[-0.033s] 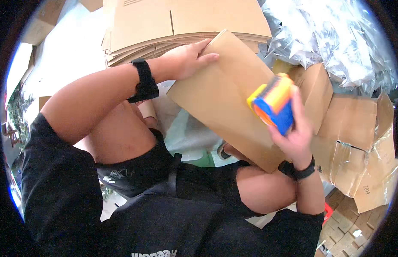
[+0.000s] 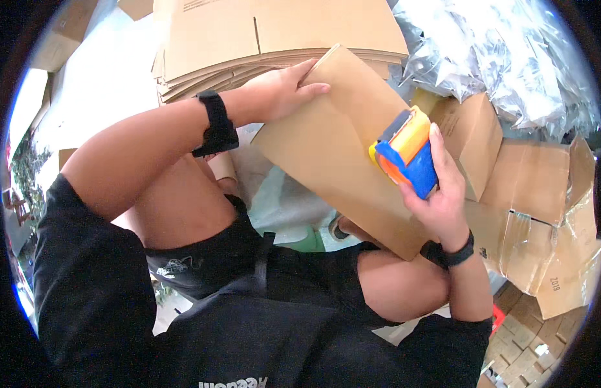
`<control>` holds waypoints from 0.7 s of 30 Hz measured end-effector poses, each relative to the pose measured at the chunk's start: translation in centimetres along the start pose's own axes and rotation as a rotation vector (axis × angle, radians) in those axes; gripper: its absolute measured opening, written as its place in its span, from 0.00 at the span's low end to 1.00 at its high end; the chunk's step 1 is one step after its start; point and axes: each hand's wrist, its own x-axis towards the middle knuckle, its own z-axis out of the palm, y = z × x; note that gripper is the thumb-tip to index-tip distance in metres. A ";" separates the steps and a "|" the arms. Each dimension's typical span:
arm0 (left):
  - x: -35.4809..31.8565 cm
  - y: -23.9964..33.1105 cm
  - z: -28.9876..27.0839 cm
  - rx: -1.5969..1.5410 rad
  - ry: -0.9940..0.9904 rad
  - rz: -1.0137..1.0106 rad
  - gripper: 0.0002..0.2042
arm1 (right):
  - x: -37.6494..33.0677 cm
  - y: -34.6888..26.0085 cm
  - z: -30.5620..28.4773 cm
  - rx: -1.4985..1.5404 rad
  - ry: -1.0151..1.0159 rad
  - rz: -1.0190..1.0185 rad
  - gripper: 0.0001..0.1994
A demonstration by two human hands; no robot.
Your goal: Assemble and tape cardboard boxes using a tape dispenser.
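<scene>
Where right grip curls, tape dispenser sits (over carton).

Just behind the grip of the bare left hand sits a wide black fabric wristband with a thick, blocky section. Behind the grip of the bare right hand is a narrower black wristband. Farther back from both grips are a black short-sleeved shirt with pale lettering and black shorts bearing a small pale print.
</scene>
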 end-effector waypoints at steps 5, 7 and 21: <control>0.1 0.4 1.6 0.560 0.367 0.261 0.32 | 1.2 -0.5 0.8 -0.019 0.007 -0.088 0.44; -0.1 0.7 2.2 0.902 0.718 0.656 0.29 | 1.4 -0.7 0.6 -0.020 -0.026 -0.044 0.44; -2.2 7.1 1.5 -0.737 -0.027 0.021 0.18 | 2.7 -2.5 -0.5 0.040 -0.028 -0.025 0.41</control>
